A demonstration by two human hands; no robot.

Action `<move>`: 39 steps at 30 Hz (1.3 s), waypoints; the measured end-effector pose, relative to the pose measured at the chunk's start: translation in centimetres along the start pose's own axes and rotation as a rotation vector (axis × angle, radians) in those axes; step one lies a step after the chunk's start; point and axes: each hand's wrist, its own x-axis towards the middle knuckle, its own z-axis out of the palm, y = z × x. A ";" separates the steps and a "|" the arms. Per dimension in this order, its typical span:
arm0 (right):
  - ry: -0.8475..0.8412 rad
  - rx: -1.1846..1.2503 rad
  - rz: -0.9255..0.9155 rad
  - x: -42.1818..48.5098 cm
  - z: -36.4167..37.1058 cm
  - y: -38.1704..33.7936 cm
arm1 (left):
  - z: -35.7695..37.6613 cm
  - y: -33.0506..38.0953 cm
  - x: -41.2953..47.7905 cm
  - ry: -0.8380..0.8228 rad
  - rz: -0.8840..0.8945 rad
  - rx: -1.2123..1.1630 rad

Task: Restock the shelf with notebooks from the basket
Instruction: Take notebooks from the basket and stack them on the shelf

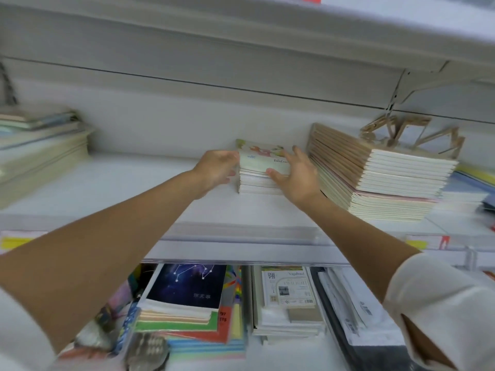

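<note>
Notebooks in 1 small stack, lying flat at the middle of the white shelf, clasped between 2 hands. On the top cover: an orange and green cartoon drawing, a blue mark and a line of dark print, too blurred to read.

Far left on the same shelf: blurred piles of pale books. Next, left hand, fingers curled together against the stack's left side. Past the stack, right hand, fingers spread, thumb pressing the front edge, the rest laid across the right part of the top cover. Just beside that hand, a tall pile of tan-spined exercise books, upper half twisted askew over the lower half. Behind the pile, a wooden stick model.

Along the front rail: a yellow label at far left and another with red at far right, no legible writing on either.

Below, left to right: a dark starry notebook showing a white constellation and pale characters too small to read, resting on coloured paper sheets, 1 red sheet ending in "ETS". Then a cream pack marked "Vagabond" with a barcode. Then white packets with barcode stickers, print unreadable.
</note>
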 end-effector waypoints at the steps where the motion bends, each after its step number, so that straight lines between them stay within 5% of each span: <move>1: 0.049 0.045 -0.047 -0.9 0.0 -1.0 | -0.2 0.2 -0.9 0.051 0.035 0.033; 5: 0.124 0.224 -0.179 -4.5 0.6 -5.8 | -2.0 0.6 -5.3 0.089 0.053 0.115; 9: 0.115 0.393 -0.220 -8.4 0.9 -11.5 | -6.3 0.3 -10.9 0.305 0.057 0.282; 15: -0.154 0.612 -0.239 -14.7 2.6 -20.4 | -14.1 -2.5 -19.9 0.390 -0.070 0.360; 26: -0.683 0.639 -0.288 -28.2 11.7 -31.5 | -24.7 -14.6 -37.0 0.567 -0.418 0.294; 33: -1.029 0.512 -0.392 -36.1 18.8 -34.5 | -27.8 -23.1 -45.8 0.680 -0.671 0.179; 39: -1.135 0.373 -0.466 -41.3 20.9 -35.7 | -28.0 -30.2 -52.4 0.829 -0.826 0.066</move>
